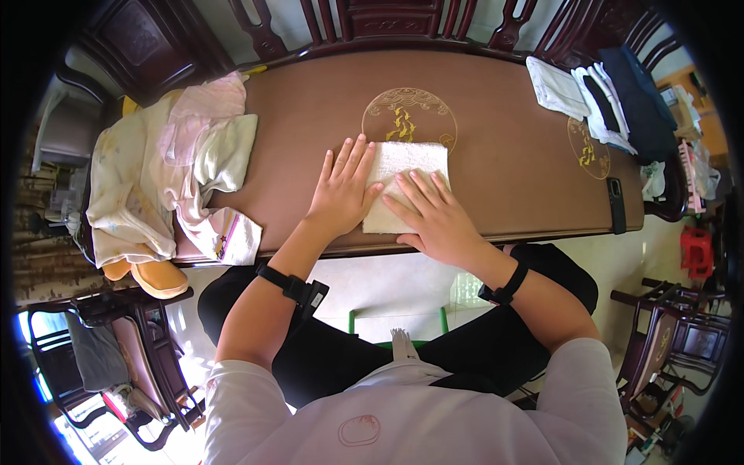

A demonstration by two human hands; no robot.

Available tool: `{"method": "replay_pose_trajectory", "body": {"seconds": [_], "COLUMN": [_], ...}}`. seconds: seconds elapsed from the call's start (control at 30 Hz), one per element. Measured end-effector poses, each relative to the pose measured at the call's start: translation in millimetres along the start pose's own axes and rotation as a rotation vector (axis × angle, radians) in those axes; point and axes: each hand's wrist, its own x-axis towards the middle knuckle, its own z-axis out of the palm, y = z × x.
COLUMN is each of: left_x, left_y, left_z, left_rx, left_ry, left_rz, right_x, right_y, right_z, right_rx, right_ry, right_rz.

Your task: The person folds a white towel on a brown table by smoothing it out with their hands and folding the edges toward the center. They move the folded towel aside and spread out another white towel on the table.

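A folded white terry towel [411, 158] lies flat near the front edge of the brown padded seat [494, 168]. My left hand [346, 189] rests palm down along its left side, fingers pointing away from me and the thumb over the cloth. On the towel's front right part lies my right hand [433, 215], flat, with its fingers spread. Neither hand grips anything. Part of the towel's front half is hidden under my right hand.
At left lies a loose heap of pale cloths [136, 163], with orange padding [160, 279] below it. Folded white cloths [555, 87] and dark clothing [636, 104] lie at far right. A black strap-like item [616, 206] sits near the right edge. A carved wooden backrest [395, 23] stands behind.
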Motion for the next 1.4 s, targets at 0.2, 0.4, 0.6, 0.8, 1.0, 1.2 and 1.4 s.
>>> {"method": "replay_pose_trajectory", "body": {"seconds": [0.2, 0.4, 0.6, 0.8, 1.0, 1.2, 1.4], "left_x": [7, 8, 14, 22, 15, 4, 7], "left_y": [2, -8, -8, -14, -2, 43, 47], "left_z": [-39, -61, -69, -69, -29, -22, -5], "left_rx": [-0.153, -0.485, -1.044, -1.585, -0.847, -0.123, 0.143], "left_ry": [-0.038, -0.187, -0.289, -0.144, 0.027, 0.071, -0.112], "left_rz": [0.229, 0.332, -0.099, -0.388, -0.513, -0.149, -0.055], "right_x": [5, 22, 34, 41, 16, 31, 50], "right_y": [6, 11, 24, 62, 80, 43, 39], "right_z": [-13, -18, -73, -63, -7, -10, 27], "right_rx": [0.020, 0.055, 0.864, 1.824, 0.941, 0.249, 0.004], "right_ry": [-0.083, 0.145, 0.092, 0.095, 0.051, 0.174, 0.035], "right_rz": [0.018, 0.023, 0.481, 0.792, 0.840, 0.340, 0.142]}}
